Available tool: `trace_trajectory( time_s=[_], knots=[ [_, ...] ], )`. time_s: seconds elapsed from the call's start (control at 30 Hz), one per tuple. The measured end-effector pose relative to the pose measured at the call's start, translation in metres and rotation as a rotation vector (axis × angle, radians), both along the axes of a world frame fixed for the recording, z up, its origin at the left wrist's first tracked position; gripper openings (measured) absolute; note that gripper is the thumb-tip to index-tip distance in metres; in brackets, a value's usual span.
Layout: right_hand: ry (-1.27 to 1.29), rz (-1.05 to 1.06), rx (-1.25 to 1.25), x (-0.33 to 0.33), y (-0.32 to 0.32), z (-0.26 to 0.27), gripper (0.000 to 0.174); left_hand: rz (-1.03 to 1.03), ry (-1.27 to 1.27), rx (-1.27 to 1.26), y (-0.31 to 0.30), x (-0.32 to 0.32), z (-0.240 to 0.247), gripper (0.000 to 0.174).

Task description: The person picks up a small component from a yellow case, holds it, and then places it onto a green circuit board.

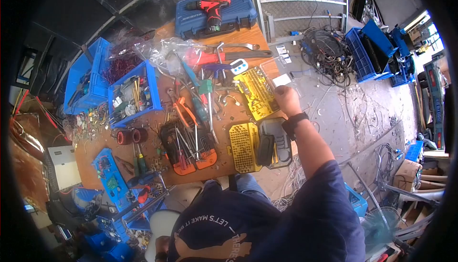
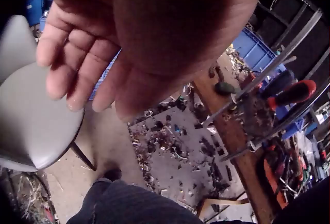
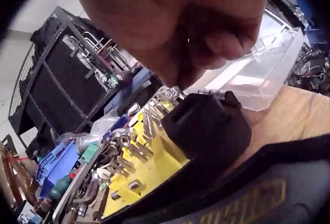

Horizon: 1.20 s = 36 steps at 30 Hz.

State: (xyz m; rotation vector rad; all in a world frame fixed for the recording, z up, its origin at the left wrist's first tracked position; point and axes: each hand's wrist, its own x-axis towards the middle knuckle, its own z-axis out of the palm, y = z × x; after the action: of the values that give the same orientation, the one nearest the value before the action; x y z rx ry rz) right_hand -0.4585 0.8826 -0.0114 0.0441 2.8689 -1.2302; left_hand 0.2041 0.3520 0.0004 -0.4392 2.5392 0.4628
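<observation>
Your right hand [image 1: 286, 97] has its grip curled, pinching at the small steel bits [image 3: 147, 123] in the yellow plastic bit tray [image 1: 257, 92] near the wooden counter's [image 1: 222, 119] right edge; I'd guess they're light, stiff and slick, so pinch a shank; your left hand [image 2: 103, 54] hangs loose and empty.

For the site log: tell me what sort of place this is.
Most likely a cluttered repair workshop: a tool-strewn wooden workbench, a red cordless drill, a yellow bit tray, and tangled cables on the floor.
</observation>
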Motion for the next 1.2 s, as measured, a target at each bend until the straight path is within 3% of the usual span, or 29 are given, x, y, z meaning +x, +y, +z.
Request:
trace_trajectory(
  time_s=[0.23,0.5,0.73,0.93,1.03,1.2],
  knots=[
    [-0.017,-0.009,0.177,0.002,-0.007,-0.004,0.018,0.06,-0.066,-0.005,0.012,0.001,0.005,0.023],
    [0.121,0.025,0.384,0.004,-0.01,-0.02,0.012,-0.19,-0.176,-0.063,-0.005,0.011,-0.018,0.028],
    [0.168,0.187,0.515,0.011,-0.009,-0.005,0.012,-0.17,-0.227,-0.111,0.001,0.007,-0.017,0.024],
    [0.078,0.046,0.374,0.009,-0.011,-0.004,0.012,-0.114,-0.049,-0.092,-0.004,0.019,-0.025,0.02],
    [0.008,0.012,0.373,0.003,-0.013,-0.009,0.014,-0.287,-0.184,-0.146,-0.003,0.009,-0.019,0.02],
    [-0.119,-0.089,0.294,-0.002,-0.018,-0.003,0.017,-0.095,-0.268,-0.134,0.0,0.0,-0.018,0.027]
  ],
)
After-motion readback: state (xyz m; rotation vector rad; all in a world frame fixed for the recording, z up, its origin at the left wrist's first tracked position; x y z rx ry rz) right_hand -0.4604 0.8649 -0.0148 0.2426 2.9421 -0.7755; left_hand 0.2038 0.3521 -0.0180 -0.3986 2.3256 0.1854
